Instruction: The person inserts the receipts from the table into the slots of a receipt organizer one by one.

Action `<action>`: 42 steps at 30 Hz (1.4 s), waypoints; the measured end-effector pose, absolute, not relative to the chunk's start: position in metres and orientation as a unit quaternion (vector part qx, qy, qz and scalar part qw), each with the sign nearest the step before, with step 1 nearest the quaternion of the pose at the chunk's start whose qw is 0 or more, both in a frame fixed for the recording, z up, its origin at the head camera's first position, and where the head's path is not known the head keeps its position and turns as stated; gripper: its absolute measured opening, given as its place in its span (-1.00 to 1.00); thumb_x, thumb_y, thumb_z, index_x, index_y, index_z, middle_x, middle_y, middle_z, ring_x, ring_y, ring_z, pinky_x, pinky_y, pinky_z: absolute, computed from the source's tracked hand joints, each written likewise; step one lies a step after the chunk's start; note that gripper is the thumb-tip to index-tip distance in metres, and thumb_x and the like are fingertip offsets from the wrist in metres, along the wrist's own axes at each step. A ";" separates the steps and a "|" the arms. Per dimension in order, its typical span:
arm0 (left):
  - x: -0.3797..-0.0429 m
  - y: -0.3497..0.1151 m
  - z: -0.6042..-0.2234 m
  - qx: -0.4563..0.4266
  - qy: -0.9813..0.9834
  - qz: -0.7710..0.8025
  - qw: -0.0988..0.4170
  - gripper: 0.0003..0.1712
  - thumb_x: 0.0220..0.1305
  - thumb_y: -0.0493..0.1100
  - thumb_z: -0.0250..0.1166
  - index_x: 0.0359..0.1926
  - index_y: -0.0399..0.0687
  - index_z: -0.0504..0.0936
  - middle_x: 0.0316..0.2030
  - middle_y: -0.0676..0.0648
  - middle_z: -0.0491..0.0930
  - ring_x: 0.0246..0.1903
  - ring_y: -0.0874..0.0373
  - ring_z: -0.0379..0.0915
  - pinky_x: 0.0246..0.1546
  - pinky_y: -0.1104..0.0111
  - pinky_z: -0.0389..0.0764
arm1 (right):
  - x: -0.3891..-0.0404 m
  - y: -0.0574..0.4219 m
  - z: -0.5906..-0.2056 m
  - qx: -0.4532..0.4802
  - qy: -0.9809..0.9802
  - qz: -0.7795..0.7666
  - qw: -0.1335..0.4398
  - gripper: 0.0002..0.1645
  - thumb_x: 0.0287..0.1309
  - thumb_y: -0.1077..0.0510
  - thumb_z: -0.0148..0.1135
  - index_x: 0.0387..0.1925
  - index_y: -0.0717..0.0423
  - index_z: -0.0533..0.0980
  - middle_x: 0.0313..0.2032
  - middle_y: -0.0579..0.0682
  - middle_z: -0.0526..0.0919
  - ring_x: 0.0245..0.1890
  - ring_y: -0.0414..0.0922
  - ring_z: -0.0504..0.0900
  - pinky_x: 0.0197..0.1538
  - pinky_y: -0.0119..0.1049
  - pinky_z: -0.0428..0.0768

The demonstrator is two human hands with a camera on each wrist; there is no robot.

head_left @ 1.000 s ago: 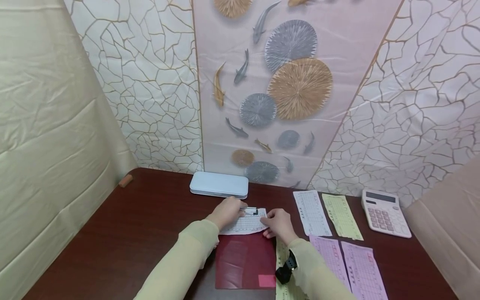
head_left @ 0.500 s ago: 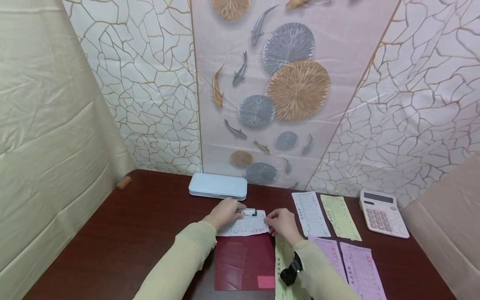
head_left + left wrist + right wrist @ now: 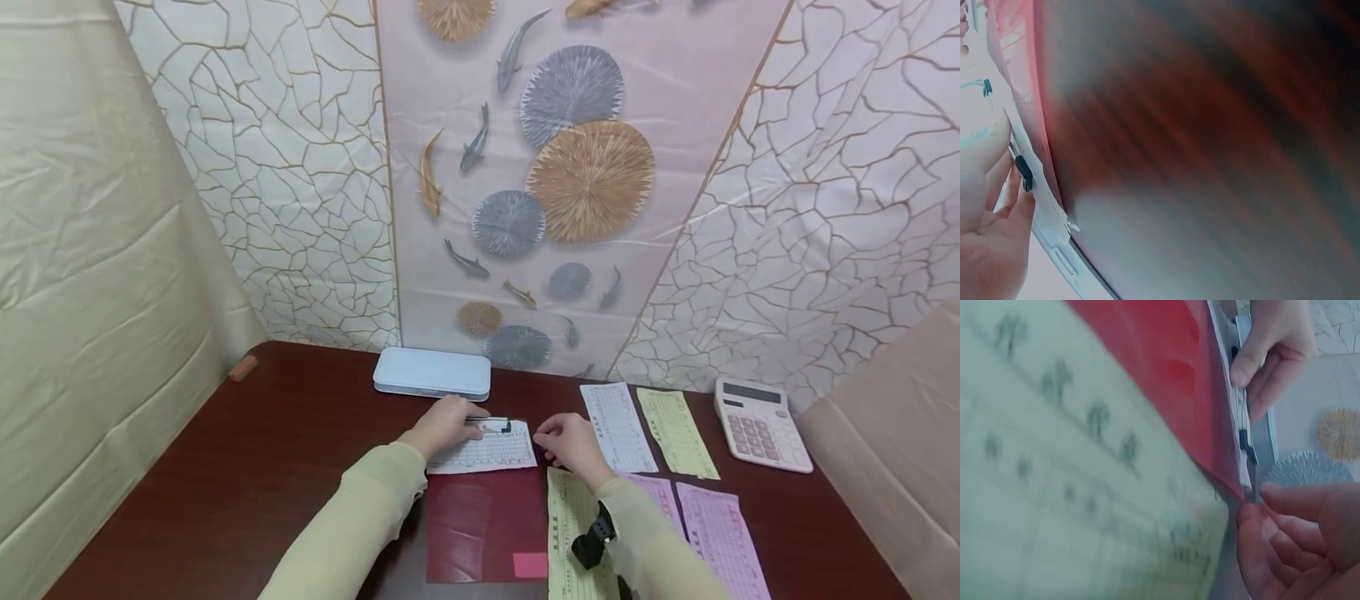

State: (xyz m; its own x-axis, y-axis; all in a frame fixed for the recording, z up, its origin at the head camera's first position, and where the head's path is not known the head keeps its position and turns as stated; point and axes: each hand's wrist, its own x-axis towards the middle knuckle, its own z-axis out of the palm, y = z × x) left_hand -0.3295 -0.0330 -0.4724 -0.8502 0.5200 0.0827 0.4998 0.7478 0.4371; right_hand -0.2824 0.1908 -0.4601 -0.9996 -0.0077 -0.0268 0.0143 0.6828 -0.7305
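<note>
Left hand (image 3: 442, 423) pinches white slip (image 3: 480, 456) at its clip (image 3: 506, 427), on red folder's (image 3: 483, 529) far edge. Right hand (image 3: 567, 442) released, fingers loosely bent, just beside slip's right edge. Light-blue case (image 3: 432, 372): table's (image 3: 225, 483) far edge. Calculator (image 3: 763, 427): far right corner.

Illegible print on the papers (image 3: 487, 454)

White slip (image 3: 487, 452) part-hidden, yellow slip (image 3: 564, 521) cropped below

Reaches forward with left arm (image 3: 348, 517) and right arm (image 3: 663, 537), angled inward. Pinches with left hand (image 3: 444, 423), thumb (image 3: 996, 139) opposite fingers (image 3: 1020, 212); holds right hand (image 3: 570, 443) near it, loosely curled, thumb and forefinger (image 3: 1250, 526) tips slightly apart.
</note>
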 end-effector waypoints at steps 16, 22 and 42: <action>-0.334 -0.038 -0.472 0.275 0.934 0.226 0.010 -0.62 0.07 -0.11 0.42 -0.03 0.00 0.71 -0.10 0.02 0.69 0.00 0.10 0.55 0.01 0.30 0.55 | -0.308 0.238 -0.442 0.003 0.953 -0.302 -0.019 -0.80 0.10 0.18 0.31 -0.29 0.26 0.63 -0.43 0.06 0.69 -0.47 -0.15 0.61 -0.40 -0.26 0.56; -0.336 -0.037 -0.475 0.262 0.935 0.239 0.026 -0.60 0.09 -0.10 0.41 0.00 0.03 0.69 -0.06 0.05 0.67 0.04 0.15 0.53 0.02 0.32 0.55 | -0.314 0.262 -0.441 0.012 0.963 -0.267 -0.029 -0.73 0.11 0.16 0.29 -0.23 0.32 0.63 -0.32 0.19 0.69 -0.35 -0.01 0.65 -0.28 -0.11 0.61; -0.334 -0.033 -0.477 0.262 0.935 0.236 0.025 -0.61 0.07 -0.10 0.42 -0.02 0.04 0.70 -0.08 0.06 0.68 0.03 0.14 0.53 0.03 0.31 0.54 | -0.332 0.322 -0.441 -0.026 0.976 -0.214 -0.029 -0.57 0.20 0.18 0.21 0.02 0.41 0.51 -0.01 0.39 0.56 -0.01 0.27 0.53 -0.03 0.11 0.54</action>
